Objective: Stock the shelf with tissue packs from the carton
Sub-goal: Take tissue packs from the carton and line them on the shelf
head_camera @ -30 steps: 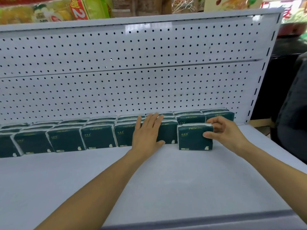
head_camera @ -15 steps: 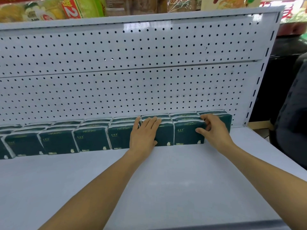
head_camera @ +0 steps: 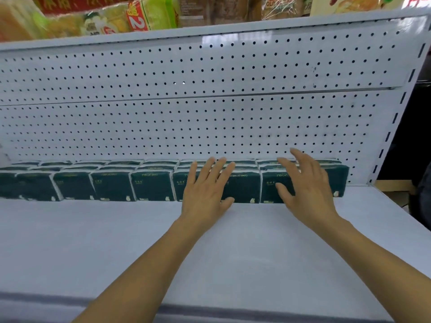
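Since the earlier frame, the right hand (head_camera: 307,190) has released the end pack (head_camera: 270,187), now flush in the row at the shelf (head_camera: 116,241) back. Both hands are released; left hand (head_camera: 206,190) lies flat against the row. Press evenly to align the fronts.

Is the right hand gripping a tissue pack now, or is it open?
Open. The right hand has straight, spread fingers in front of the rightmost tissue pack, curling round nothing; whether it touches cannot be told.

Tissue packs (head_camera: 151,185) are lined along the shelf (head_camera: 116,241) against the pegboard (head_camera: 186,113); packaged goods (head_camera: 105,22) are stacked above.
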